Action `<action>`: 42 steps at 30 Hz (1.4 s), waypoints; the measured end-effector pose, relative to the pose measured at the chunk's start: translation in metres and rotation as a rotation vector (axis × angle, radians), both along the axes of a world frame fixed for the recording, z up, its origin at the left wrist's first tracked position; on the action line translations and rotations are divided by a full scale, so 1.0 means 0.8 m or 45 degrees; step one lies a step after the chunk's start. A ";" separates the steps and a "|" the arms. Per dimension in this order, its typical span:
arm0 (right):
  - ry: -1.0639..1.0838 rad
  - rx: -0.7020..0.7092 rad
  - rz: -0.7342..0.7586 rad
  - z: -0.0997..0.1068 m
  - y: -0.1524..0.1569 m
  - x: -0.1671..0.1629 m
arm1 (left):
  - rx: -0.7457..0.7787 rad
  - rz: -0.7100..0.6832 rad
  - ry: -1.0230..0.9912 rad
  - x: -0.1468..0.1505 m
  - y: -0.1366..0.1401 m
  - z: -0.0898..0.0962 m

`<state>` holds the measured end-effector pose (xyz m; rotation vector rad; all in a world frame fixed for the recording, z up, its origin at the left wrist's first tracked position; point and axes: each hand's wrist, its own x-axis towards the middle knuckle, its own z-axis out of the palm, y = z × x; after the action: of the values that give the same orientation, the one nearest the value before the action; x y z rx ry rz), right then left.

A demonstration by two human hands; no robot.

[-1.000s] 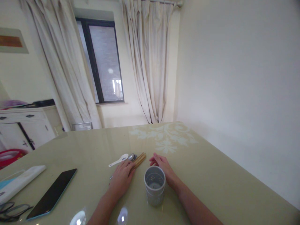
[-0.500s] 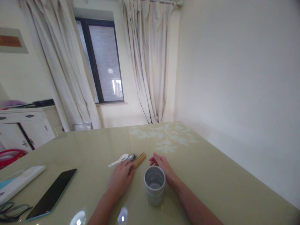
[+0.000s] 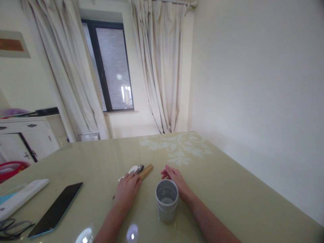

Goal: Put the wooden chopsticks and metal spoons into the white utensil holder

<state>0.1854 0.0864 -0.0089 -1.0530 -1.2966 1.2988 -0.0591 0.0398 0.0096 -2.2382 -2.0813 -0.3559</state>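
Observation:
My left hand [image 3: 128, 190] lies palm down over a bundle of wooden chopsticks [image 3: 146, 172], its fingers closed around their near part. Just left of the chopsticks a metal spoon [image 3: 140, 167] and a white spoon [image 3: 133, 169] poke out beyond my fingertips; their handles are partly hidden under the hand. My right hand [image 3: 177, 180] rests on its side on the table behind a grey cup [image 3: 167, 202], with loosely curved fingers and nothing in them. The cup stands upright, and holes show in its inside wall.
A pale green table [image 3: 227, 202] with a white floral pattern fills the foreground. At its left lie a dark-screened tablet [image 3: 57, 209], a white flat box [image 3: 25, 195] and eyeglasses [image 3: 15, 227]. Behind the table are curtains and a window [image 3: 113, 67]; a wall [image 3: 258, 84] runs along the right.
My left hand has slid a little to the left with the chopsticks, and the metal spoon now touches or overlaps the white spoon. My right hand and the cup have stayed put.

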 end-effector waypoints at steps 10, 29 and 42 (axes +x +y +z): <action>0.034 -0.001 -0.045 0.001 0.002 0.000 | -0.011 0.047 0.021 -0.001 -0.003 0.007; 0.001 0.036 -0.052 0.009 -0.003 0.001 | -0.070 0.022 -0.014 0.010 -0.010 0.016; -0.017 0.059 -0.043 0.006 0.001 -0.001 | -0.094 0.004 -0.070 0.013 -0.011 0.019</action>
<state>0.1847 0.0871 -0.0043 -1.0484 -1.3078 1.2328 -0.0488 0.0311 0.0247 -2.2910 -2.1590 -0.3504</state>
